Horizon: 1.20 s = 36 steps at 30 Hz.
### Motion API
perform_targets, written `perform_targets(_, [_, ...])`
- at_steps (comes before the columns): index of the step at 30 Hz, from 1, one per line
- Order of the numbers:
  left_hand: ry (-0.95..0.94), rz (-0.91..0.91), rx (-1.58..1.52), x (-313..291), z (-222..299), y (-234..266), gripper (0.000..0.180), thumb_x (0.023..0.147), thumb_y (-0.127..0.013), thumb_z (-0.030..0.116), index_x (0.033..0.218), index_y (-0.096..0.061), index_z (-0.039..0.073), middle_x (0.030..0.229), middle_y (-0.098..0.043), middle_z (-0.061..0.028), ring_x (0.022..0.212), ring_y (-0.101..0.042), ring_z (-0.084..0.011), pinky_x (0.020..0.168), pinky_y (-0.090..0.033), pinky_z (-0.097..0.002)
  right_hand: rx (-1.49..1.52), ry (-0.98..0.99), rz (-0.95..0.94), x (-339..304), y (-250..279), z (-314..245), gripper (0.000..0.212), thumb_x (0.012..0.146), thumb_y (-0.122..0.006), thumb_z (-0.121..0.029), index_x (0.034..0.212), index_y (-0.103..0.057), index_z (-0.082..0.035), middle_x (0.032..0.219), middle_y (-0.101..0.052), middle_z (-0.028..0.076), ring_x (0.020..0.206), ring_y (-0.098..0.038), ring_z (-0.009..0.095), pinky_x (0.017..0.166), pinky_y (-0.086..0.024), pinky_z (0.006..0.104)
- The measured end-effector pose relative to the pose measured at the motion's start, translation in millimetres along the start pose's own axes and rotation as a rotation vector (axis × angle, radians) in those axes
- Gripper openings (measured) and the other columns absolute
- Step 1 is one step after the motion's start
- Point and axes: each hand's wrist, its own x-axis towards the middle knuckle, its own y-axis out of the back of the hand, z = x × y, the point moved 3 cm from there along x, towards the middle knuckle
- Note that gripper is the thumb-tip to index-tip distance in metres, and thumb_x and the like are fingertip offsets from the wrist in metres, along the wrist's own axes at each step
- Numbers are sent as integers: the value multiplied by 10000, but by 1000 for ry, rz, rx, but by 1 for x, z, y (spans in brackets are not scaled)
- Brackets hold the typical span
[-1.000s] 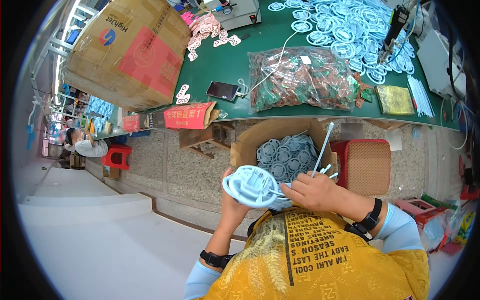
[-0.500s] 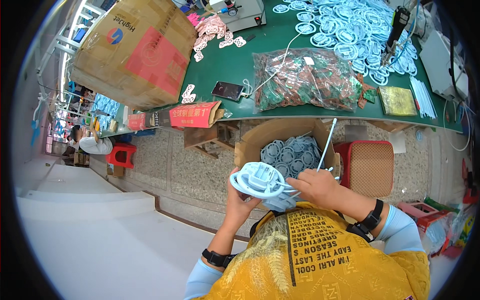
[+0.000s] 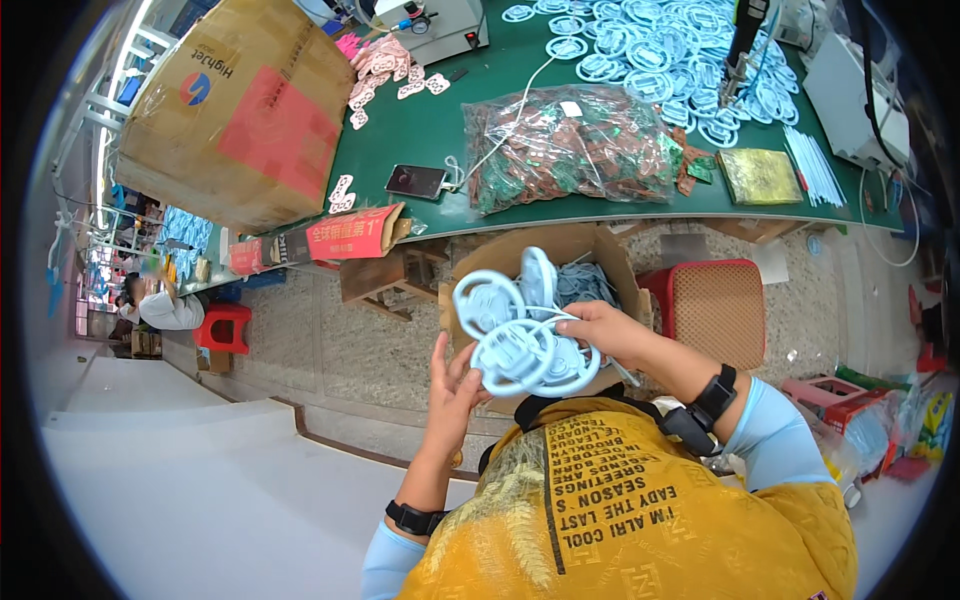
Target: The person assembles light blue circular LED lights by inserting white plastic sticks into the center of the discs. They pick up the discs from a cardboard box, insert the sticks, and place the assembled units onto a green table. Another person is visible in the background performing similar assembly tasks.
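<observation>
Blue discs: held bunched over near edge of cardboard box.
Right hand: thin disc stems pinched between thumb and fingers.
Left hand: fingers spread, placed beside lowest disc; contact cannot be told.

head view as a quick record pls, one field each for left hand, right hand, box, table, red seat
left hand: fingers spread, at the left edge of the blue rings
right hand: holding the blue rings from the right
box: open cardboard, more rings inside, partly hidden
table: green; bag, phone, blue pile, pink pieces, carton
red seat: right of the box, tan top
</observation>
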Motion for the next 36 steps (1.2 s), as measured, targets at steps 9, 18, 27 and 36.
perform_targets(9, [-155,-184,504,-10,4,-24,937,739,-747,-10,1490,-215,165,1479,-261,-129,1137,-539,-205,895,-493,-333,251,-288,-22,2,2,38,295,962,-524,-252,721,-519,-81,544,-468,2,389,-390,115,360,-279,283])
perform_targets(18, [-420,-203,827,-2,12,-37,489,746,-745,9,1213,-618,80,1350,-445,-113,1076,-568,-183,833,-521,-304,314,-267,-100,1,-11,37,299,976,-491,-266,744,-537,-82,546,-467,-2,391,-378,105,360,-276,262])
perform_targets(27, [-529,-245,930,-2,32,-54,504,694,-784,46,1169,-618,74,1273,-527,-138,1137,-560,-261,902,-494,-350,340,-260,-36,3,-20,35,245,984,-460,-258,846,-550,-77,577,-498,4,386,-420,107,344,-320,256])
perform_targets(36, [-227,-273,426,9,5,-12,259,820,-650,-14,1071,-612,39,1228,-581,-133,1101,-581,-222,904,-482,-321,204,-255,-137,-1,-15,22,227,968,-476,-257,964,-561,-46,761,-613,42,628,-663,173,484,-566,292])
